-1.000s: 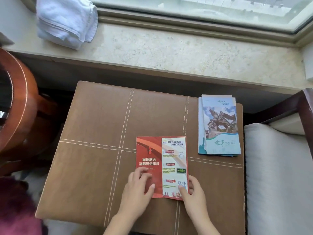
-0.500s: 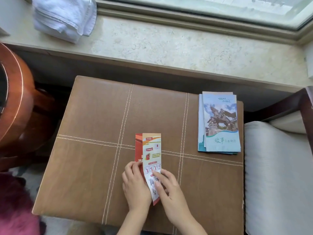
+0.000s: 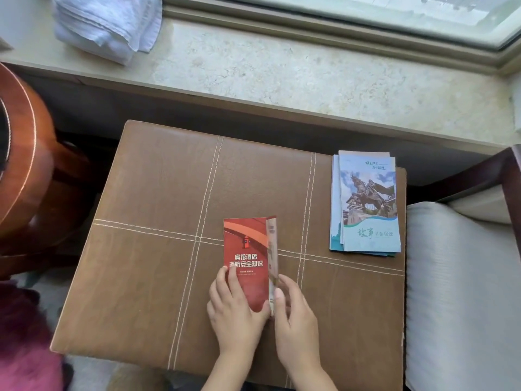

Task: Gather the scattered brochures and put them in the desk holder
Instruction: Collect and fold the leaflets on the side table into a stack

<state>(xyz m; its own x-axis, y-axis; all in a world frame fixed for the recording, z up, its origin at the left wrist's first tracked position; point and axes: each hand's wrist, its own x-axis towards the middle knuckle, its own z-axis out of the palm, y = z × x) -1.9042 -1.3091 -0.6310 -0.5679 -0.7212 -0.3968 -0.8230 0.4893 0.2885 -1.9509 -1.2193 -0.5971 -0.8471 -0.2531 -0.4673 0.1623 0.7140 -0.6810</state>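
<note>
We are looking at the red brochure (image 3: 246,249), lying folded near the front middle of the brown leather stool (image 3: 158,193), with its right-hand flap standing slightly proud of the cover. The left hand (image 3: 234,311) is resting on the lower part of the cover, its fingers (image 3: 229,280) lying flat and close together. The right hand (image 3: 296,320) is meeting the loose right edge with its thumb. Its other fingers are curling loosely just beside that edge, and we are not managing to tell whether they are pinching the flap or only pushing it.

We are judging the step to be closing the brochure flat. To do it well, we would be holding the cover down with the left hand while running the right along the whole flap, so the edges are lining up before lifting.

We are counting 1 red brochure and 1 blue stack (image 3: 366,204) at the stool's far right corner, showing at least 3 offset sheets. We are seeing 2 hands and no holder.

Beyond, 1 white towel (image 3: 107,24) is sitting on the marble sill (image 3: 282,71).
</note>
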